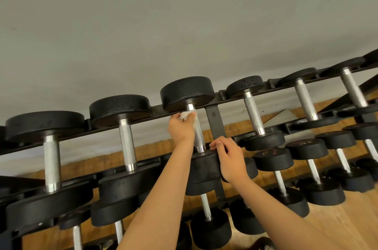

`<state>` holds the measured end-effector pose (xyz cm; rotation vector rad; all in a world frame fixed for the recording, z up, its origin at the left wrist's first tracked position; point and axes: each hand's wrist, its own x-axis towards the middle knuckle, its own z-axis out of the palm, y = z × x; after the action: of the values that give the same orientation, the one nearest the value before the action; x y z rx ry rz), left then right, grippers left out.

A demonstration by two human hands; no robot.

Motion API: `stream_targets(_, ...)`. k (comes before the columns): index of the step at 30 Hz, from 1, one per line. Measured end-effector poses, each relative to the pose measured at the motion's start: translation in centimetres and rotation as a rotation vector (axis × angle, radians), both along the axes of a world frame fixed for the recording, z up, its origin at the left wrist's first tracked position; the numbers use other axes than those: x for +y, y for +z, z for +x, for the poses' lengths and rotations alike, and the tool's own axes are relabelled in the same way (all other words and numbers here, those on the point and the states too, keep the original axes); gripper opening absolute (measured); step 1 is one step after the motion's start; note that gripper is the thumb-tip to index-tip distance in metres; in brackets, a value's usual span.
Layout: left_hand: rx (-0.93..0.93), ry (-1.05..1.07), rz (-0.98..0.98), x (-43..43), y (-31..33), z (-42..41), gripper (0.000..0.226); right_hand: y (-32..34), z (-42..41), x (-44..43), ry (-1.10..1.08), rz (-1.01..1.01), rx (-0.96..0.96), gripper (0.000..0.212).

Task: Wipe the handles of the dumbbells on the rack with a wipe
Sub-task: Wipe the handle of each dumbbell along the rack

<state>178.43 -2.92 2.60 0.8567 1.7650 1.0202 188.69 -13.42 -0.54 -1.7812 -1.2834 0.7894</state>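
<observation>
Plain grey-white wall (184, 14) across the whole upper half, softly and evenly lit, without marks or fittings. Below it, warm brown wooden floor (337, 227). Low at right, pale grey triangular patch (284, 116), possibly a mat or reflection.

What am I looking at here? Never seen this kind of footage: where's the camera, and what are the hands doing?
No machine here: these are a person's two bare hands, filmed by one wide-angle camera worn on the head. In front stands a tiered rack of black dumbbells with silver handles. The left hand grips a white wipe around the handle of one top-row dumbbell, near its far end. The right hand holds that dumbbell's near head, fingers curled over its edge.
</observation>
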Motion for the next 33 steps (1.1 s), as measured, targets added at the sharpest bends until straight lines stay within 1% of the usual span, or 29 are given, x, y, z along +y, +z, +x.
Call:
stream_targets(3,-0.077,0.047,-0.008,0.7,0.3,0.6,0.032,0.0,0.0,0.0,-0.008,0.002,0.007,0.028)
stream_targets(6,-0.077,0.089,0.050,0.1,0.1,1.0,0.030,0.0,-0.1,-0.1,-0.014,0.006,0.001,0.028)
stream_targets(9,-0.102,0.139,0.047,0.1,0.4,1.5,0.039,-0.1,-0.1,-0.1,-0.018,0.001,0.000,0.028)
stream_targets(12,-0.176,0.158,0.025,1.1,0.2,1.6,0.050,0.0,-0.1,-0.1,-0.030,0.001,0.004,0.028)
stream_targets(14,-0.211,0.167,0.004,1.5,-0.1,1.3,0.051,0.0,-0.2,0.0,-0.034,-0.009,0.005,0.028)
stream_targets(16,-0.215,0.172,0.013,1.5,-0.6,1.1,0.044,0.1,-0.2,-0.1,-0.035,-0.013,0.003,0.027)
stream_targets(19,-0.206,0.216,0.036,1.3,-0.6,1.1,0.019,0.2,-0.1,-0.1,-0.029,-0.004,-0.007,0.027)
stream_targets(20,-0.209,0.228,0.032,1.2,-0.4,1.1,0.015,0.2,-0.2,-0.1,-0.028,0.000,-0.013,0.027)
stream_targets(22,-0.198,0.200,0.025,0.9,-0.1,0.8,0.013,0.2,-0.1,0.0,-0.027,0.007,-0.019,0.028)
stream_targets(25,-0.172,0.102,0.064,-0.9,0.8,0.0,0.013,0.2,0.0,0.0,-0.007,0.027,-0.016,0.027)
stream_targets(28,-0.241,-0.003,0.117,-4.3,2.4,-0.6,0.013,0.0,0.3,0.0,0.040,-0.001,-0.001,0.024)
stream_targets(29,-0.273,-0.064,0.128,-5.3,3.0,-0.6,0.013,0.3,0.3,0.1,0.059,-0.033,0.028,0.022)
stream_targets(30,-0.298,-0.122,0.127,-6.2,3.4,-0.6,0.012,0.7,0.5,0.3,0.077,-0.074,0.101,0.021)
stream_targets(33,-0.310,-0.262,0.119,-7.3,3.9,-0.4,0.006,3.2,1.1,1.2,0.101,-0.184,0.548,0.030)
